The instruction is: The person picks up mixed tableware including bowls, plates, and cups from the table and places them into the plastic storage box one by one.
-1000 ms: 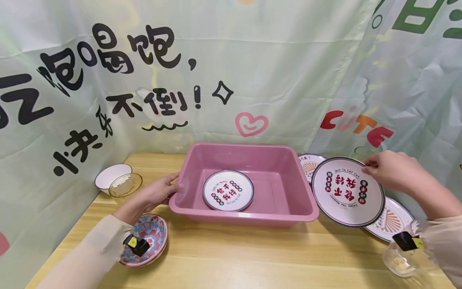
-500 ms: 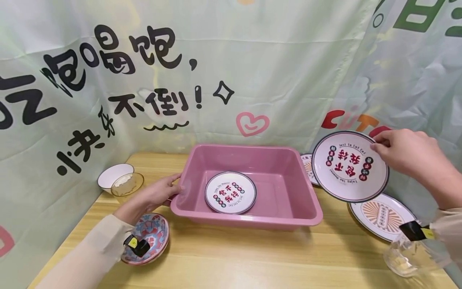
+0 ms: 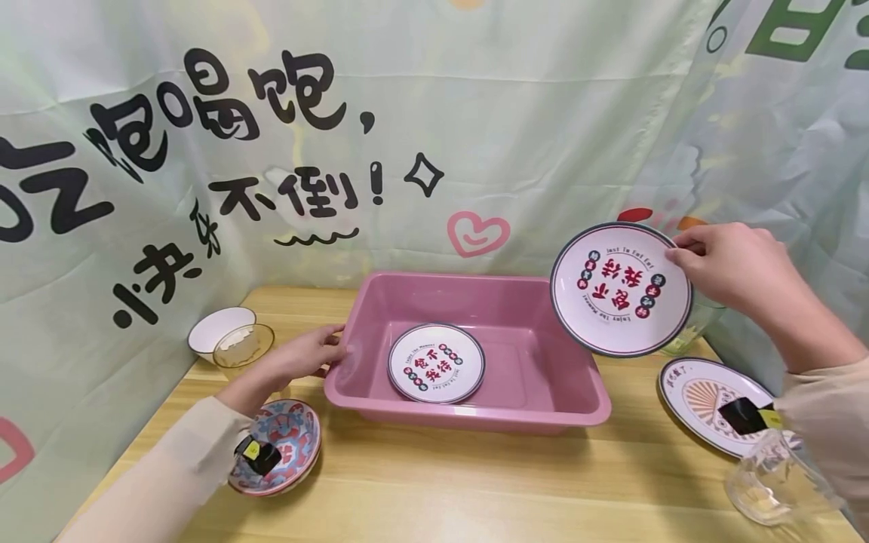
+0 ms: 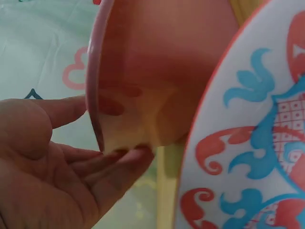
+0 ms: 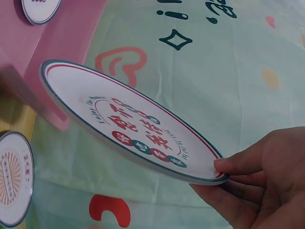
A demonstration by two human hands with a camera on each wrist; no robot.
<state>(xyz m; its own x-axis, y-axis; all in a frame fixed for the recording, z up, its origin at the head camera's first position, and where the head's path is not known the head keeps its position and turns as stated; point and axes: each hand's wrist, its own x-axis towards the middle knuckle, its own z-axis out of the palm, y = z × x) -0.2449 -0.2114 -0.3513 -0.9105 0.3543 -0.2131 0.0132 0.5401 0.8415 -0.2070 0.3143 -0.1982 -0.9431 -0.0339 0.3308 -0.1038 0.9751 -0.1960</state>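
My right hand (image 3: 736, 264) pinches the edge of a round white plate (image 3: 621, 290) with red lettering and a dark rim. It holds the plate in the air, tilted, over the right end of a pink plastic basin (image 3: 536, 362). In the right wrist view the thumb (image 5: 238, 163) lies on the plate's upper face, fingers underneath. Inside the basin, toward its left, lies a matching plate (image 3: 437, 363). My left hand (image 3: 302, 358) grips the basin's left rim; in the left wrist view the thumb reaches the rim and the fingers (image 4: 119, 179) curl beneath it.
Blue-and-red patterned bowls (image 3: 288, 445) sit stacked near my left forearm. Behind them stand a white bowl (image 3: 217, 328) and an amber glass bowl (image 3: 243, 348). At right are a sunburst-patterned plate (image 3: 699, 396), a clear glass vessel (image 3: 767, 483) and a greenish glass (image 3: 692, 332).
My right hand has raised the plate from the right side of the table and brought it left, above the basin's right end. The left hand stays on the basin's rim.
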